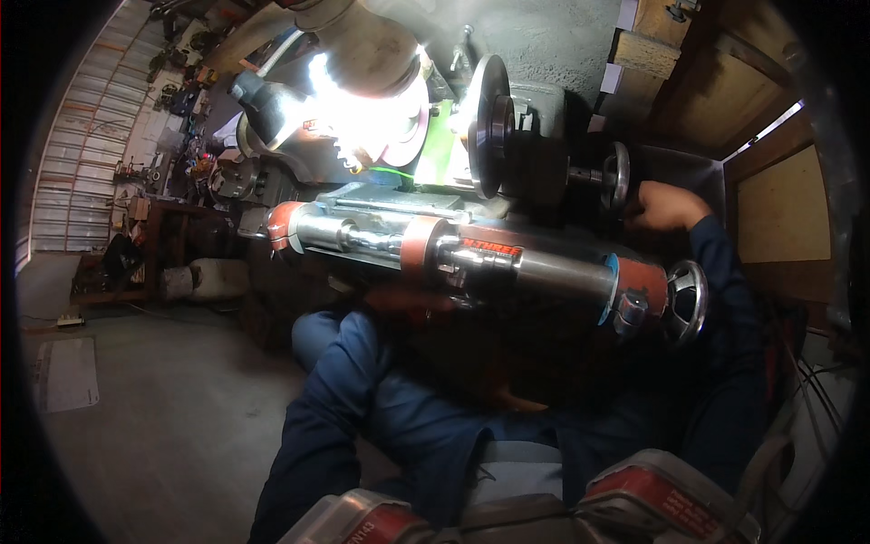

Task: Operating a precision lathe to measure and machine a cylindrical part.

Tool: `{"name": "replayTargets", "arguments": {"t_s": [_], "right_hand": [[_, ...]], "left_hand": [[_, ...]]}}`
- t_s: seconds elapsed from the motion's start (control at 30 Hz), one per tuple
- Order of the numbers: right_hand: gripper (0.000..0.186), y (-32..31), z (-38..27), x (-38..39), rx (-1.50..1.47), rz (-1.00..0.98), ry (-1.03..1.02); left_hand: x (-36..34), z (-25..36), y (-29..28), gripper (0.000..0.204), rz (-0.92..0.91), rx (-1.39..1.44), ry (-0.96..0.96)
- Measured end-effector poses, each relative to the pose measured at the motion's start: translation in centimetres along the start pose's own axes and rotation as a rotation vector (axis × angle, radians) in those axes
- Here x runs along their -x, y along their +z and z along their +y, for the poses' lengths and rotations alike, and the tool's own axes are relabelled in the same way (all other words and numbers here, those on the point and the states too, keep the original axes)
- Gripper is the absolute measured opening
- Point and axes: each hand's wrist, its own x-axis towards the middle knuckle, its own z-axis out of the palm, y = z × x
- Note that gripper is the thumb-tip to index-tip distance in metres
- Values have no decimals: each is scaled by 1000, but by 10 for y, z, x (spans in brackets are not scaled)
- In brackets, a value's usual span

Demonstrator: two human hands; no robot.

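My right hand (667, 207) is curled at the lower rim of a chrome handwheel (620, 177) at the back right; its fingers look closed on it. My left hand (410, 302) is in deep shadow below the machine's long metal shaft (562, 272), and blur hides its fingers. Red-orange collars (419, 249) carry that shaft, and a second chrome handwheel (687, 304) sits at its right end. Behind it stands a large round metal disc (489, 127), next to a bright green sheet (435, 150) and a grinding wheel (412, 122) in strong glare.
A lamp-lit grey housing (362, 45) hangs over the machine at the top. Wooden panels (784, 213) close in the right side. At the left, tools and small parts crowd a bench (172, 208). A white sheet (68, 374) lies on the concrete floor (172, 399). Cables (816, 385) hang at the lower right.
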Motion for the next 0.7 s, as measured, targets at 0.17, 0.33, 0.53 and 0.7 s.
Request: {"name": "replayTargets", "arguments": {"t_s": [0.17,0.33,0.53,0.7], "right_hand": [[24,-28,19,8,-536,237,-17],[21,-14,38,-38,-290,606,-93],[19,16,54,-60,-103,351,-115],[27,19,40,-54,-169,-22,102]], "left_hand": [[0,14,13,45,21,-157,217],[-7,9,24,55,79,-306,342],[-17,2,35,65,223,-676,322],[-17,7,54,72,577,-948,580]]}}
